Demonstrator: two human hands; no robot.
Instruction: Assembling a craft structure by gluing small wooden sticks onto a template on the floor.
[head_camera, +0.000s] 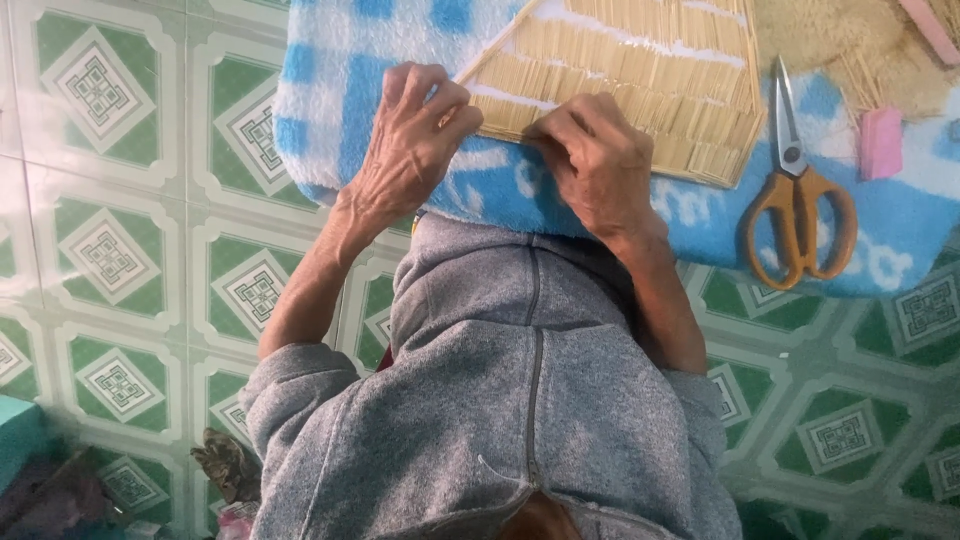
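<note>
Your left hand (415, 140), fingers curled together, presses the near edge of the stick panel (640, 85) at upper centre on the blue towel (330, 90). Your right hand (595, 160) pinches that edge. Orange-handled scissors (800, 215) lie right.

Blue-and-white checked towel (340, 90), pale tan stick panel (640, 90), orange-handled scissors (800, 200), pink block (880, 142), perhaps an eraser, green-and-white patterned tiles (110, 240), grey fleece (520, 400)

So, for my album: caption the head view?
Both hands press a straw mat on blue towel.
</note>
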